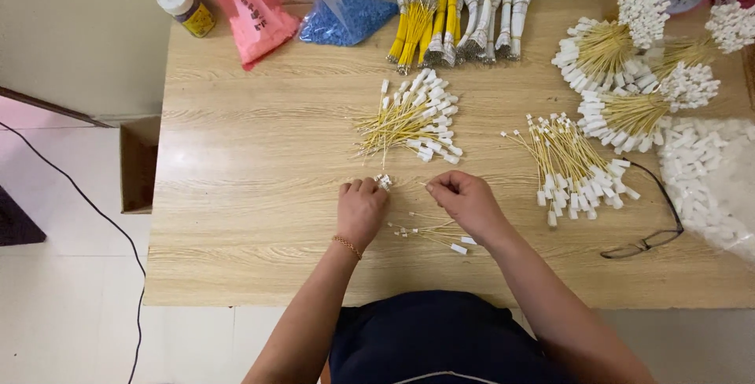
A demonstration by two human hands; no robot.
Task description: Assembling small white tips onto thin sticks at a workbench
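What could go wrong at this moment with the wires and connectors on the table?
The small white connector pinched at the left hand could slip away. The right hand lies over loose yellow wires, so its wrist might scatter them. The glasses lie near the table's front edge and could get knocked off.

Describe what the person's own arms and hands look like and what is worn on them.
Both forearms are bare, with no sleeves reaching them and no gloves. The left hand has a thin gold-coloured beaded bracelet around the wrist. The right hand shows no bracelet or watch. No rings can be made out on the fingers. A dark navy garment covers the body below the arms.
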